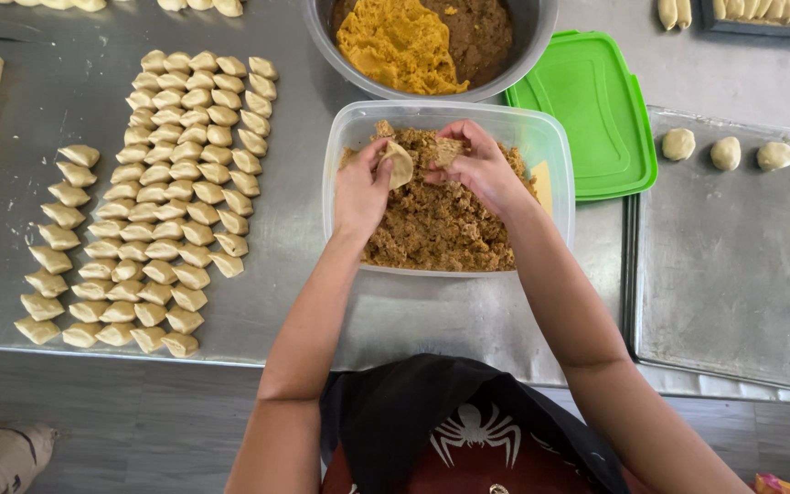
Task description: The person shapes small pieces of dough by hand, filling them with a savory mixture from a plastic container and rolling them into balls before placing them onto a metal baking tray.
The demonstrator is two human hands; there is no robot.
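- Dough round (400, 165): small, pale, flattened, cupped in the fingers of the left hand (361, 190) above the clear plastic tub (560, 146); curled around its lower edge, not squeezed flat.
- Pinch of filling (448, 151): brown, crumbly, nipped between thumb and fingertips of the right hand (479, 169), held just beside the round, not yet laid on it as far as can be told.
- Brown crumb filling (436, 224): piled deep in the tub, covering most of its floor; a pale yellow scraper-like piece (542, 186) stuck in at the right side.
- Done so far, judging by the layout: only three shaped balls (726, 153) in a row at the far edge of the metal tray (733, 293), the rest of that tray bare.
- Left to do, again a judgement: many rows of cut dough pieces (171, 201) lying on the steel table (11, 137) at the left, unfilled and close-packed; early in the batch, then.
- Beyond the tub: a metal bowl (541, 37) with orange-yellow and brown paste, and a green lid (587, 114) lying flat just right of it, touching the tub's corner.
- More shaped pieces glimpsed along the top edge, too cropped to count.
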